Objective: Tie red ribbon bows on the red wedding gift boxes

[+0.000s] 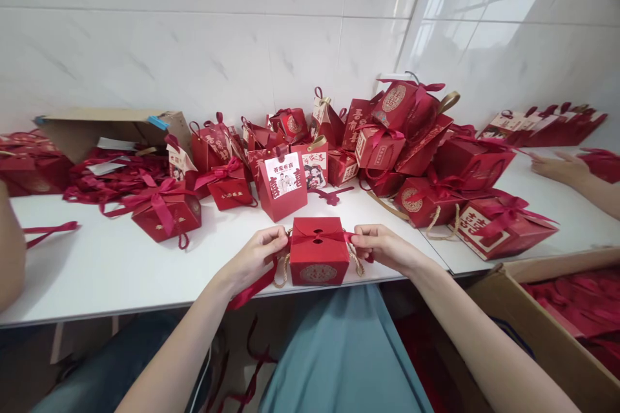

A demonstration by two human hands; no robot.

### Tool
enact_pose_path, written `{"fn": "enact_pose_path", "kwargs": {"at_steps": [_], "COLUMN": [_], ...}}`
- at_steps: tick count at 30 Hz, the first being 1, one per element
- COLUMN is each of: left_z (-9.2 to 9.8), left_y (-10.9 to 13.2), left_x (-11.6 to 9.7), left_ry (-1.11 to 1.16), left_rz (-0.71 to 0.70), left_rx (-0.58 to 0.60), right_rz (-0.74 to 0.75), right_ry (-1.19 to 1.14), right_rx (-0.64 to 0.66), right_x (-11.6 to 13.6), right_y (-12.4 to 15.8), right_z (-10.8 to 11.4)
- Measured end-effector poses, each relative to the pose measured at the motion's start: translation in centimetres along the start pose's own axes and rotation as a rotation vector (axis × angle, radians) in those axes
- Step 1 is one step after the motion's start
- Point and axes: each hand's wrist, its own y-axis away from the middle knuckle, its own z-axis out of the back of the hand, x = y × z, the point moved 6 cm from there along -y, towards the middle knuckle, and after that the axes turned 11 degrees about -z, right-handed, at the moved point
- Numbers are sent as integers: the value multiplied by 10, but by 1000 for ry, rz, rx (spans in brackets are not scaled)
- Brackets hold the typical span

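Your left hand (254, 258) and right hand (382, 246) are bare, and so are both forearms down to the picture's lower edge. A smooth teal-blue garment (339, 355), softly creased, covers your lap.

Looks like a small gift-packing workrm: white table (121, 264) mid-frame heaped w/ red wedding favor boxes (416, 135), ribbon pile (116, 174) left, cardboard cartons (547, 329) lower right, tiled walls (194, 26).
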Motion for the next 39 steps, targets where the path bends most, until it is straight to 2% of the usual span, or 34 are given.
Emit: {"fn": "enact_pose_path", "kwargs": {"at_steps": [4,8,11,15,19,23,29,32,36,39], "left_z": [1,1,2,1,-5,-9,-21,-33,-53,-63], "left_y": [-1,-1,-4,-6,-4,-5,-7,-7,-10,-14], "left_x": [-3,-10,-20,-33,-43,-55,-78,-90,-103,-106], "left_ry": [-56,-208,-285,-371,-492,-680,-1024,-1204,-1385,-1474], "left_rz": [27,88,85,84,82,8,-151,-203,-305,-382], "left_rx": [40,71,10,-64,-33,10,90,119,199,268], "right_rz": [17,137,238,329,404,520,627,600,532,496], "right_ry": [122,325,457,490,586,606,697,642,444,360], "right_rx": [-7,3,-63,-132,-225,-348,-361,-387,-463,-424], "right_x": [9,36,60,80,79,73,69,65,59,56], "right_y": [3,18,26,23,12,6,9,7,1,-3], "right_z": [4,-4,-16,-38,-54,-56,-61,-60,-51,-50]}}
